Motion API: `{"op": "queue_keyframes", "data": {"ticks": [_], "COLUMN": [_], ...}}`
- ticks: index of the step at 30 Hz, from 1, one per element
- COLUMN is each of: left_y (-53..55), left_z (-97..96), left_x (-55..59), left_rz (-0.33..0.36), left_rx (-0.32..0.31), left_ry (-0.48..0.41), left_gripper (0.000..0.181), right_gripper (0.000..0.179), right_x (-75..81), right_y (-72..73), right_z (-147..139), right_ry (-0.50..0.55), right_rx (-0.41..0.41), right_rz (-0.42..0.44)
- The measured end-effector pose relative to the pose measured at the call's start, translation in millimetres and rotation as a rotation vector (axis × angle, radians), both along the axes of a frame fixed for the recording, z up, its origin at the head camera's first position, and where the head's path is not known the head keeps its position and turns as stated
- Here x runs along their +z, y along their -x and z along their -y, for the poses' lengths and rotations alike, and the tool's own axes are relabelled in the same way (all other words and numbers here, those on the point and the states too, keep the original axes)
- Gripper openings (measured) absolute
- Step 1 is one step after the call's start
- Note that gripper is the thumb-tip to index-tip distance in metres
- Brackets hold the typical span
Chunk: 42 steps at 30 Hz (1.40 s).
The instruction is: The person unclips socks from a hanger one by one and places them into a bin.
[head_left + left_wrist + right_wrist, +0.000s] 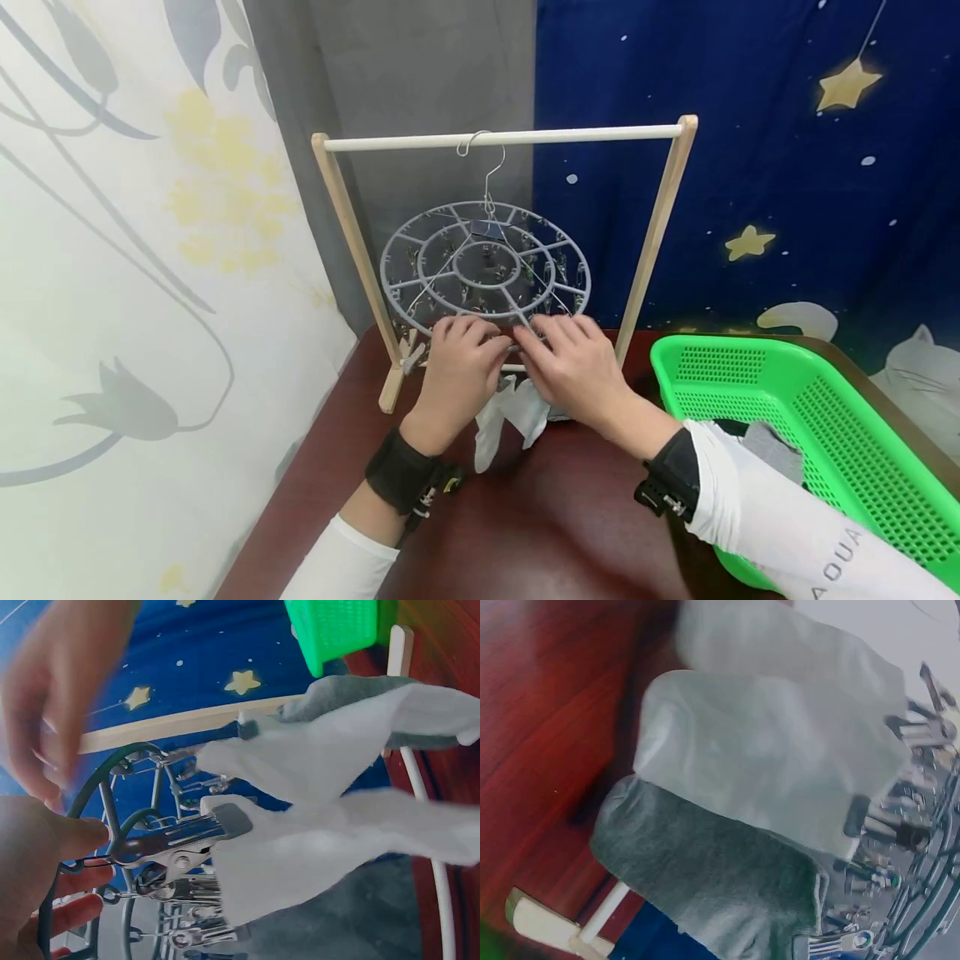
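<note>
A round grey clip hanger hangs by its wire hook, with many metal clips beneath its rings. At its front rim, my left hand holds the ring between thumb and fingers, beside a metal clip. My right hand is at the same rim, fingers loosely bent; it looks blurred and apart from the ring in the left wrist view. Two white socks dangle from clips below the hands. A grey sock hangs from another clip beside them. The right wrist view does not show the right hand.
A wooden rack with a white bar stands on the dark red table and carries the hanger. To the right sits a green basket with grey fabric and something black inside. Curtains enclose the left and back.
</note>
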<state>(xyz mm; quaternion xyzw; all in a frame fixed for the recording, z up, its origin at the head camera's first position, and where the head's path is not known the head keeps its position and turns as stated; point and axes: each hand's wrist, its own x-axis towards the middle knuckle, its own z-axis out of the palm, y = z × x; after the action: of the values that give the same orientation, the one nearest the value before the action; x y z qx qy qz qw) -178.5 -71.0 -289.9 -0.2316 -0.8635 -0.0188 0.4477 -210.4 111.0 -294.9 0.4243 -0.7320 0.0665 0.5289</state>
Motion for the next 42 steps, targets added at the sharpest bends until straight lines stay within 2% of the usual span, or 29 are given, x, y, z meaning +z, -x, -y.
{"op": "queue_keyframes", "data": {"ticks": [3, 5, 8, 11, 14, 17, 20, 25, 27, 29, 30, 34, 36, 39, 42], "left_y": [-0.1, -0.6, -1.1, -1.4, -2.0, -3.0, -4.8, -11.8, -15.9, -19.1, -20.5, -18.5, -15.9, -12.4, -10.7], "left_z": [3.0, 4.4, 5.5, 5.4, 7.0, 8.5, 10.5, 16.3, 18.6, 19.6, 19.8, 21.2, 22.4, 24.7, 25.1], "left_x": [0.2, 0.6, 0.8, 0.3, -0.9, -2.7, -5.3, -13.0, -17.2, -22.1, -23.8, -26.6, -25.8, -24.6, -23.9], "left_rz": [0.005, 0.010, 0.010, -0.007, -0.026, -0.041, -0.071, -0.145, -0.135, -0.052, 0.025, 0.423, 0.577, 0.685, 0.716], "left_rx": [-0.023, -0.035, -0.049, -0.065, -0.073, -0.075, -0.067, -0.091, -0.116, -0.129, -0.134, -0.162, -0.183, -0.213, -0.214], "left_ry": [-0.023, -0.032, -0.041, -0.045, -0.044, -0.046, -0.063, -0.186, -0.254, -0.319, -0.353, -0.486, -0.543, -0.585, -0.597], "left_gripper": [0.011, 0.010, 0.010, 0.011, 0.013, 0.013, 0.013, 0.010, 0.005, 0.011, 0.015, 0.035, 0.035, 0.030, 0.028], "right_gripper": [0.010, 0.008, 0.026, 0.041, 0.030, 0.016, 0.012, 0.008, 0.008, 0.008, 0.008, 0.009, 0.011, 0.016, 0.023], "right_x": [-13.5, -24.7, -37.6, -43.5, -44.7, -45.0, -44.2, -41.9, -40.9, -40.3, -40.0, -41.9, -43.7, -45.2, -45.4], "right_y": [-11.6, -18.0, -20.4, -15.6, -10.8, -8.6, -8.3, -7.1, -6.9, -7.2, -7.5, -7.4, -7.0, -6.5, -6.3], "right_z": [9, 14, 22, 29, 36, 38, 38, 40, 41, 41, 41, 40, 40, 40, 39], "right_ry": [0.084, 0.108, 0.110, 0.085, 0.071, 0.079, 0.101, 0.148, 0.161, 0.173, 0.175, 0.170, 0.169, 0.175, 0.182], "right_rx": [0.197, 0.244, 0.200, 0.137, 0.124, 0.150, 0.196, 0.278, 0.295, 0.307, 0.309, 0.322, 0.335, 0.354, 0.351], "right_rz": [0.102, 0.252, 0.516, 0.689, 0.782, 0.875, 0.993, 1.168, 1.220, 1.267, 1.290, 1.353, 1.371, 1.390, 1.410]}}
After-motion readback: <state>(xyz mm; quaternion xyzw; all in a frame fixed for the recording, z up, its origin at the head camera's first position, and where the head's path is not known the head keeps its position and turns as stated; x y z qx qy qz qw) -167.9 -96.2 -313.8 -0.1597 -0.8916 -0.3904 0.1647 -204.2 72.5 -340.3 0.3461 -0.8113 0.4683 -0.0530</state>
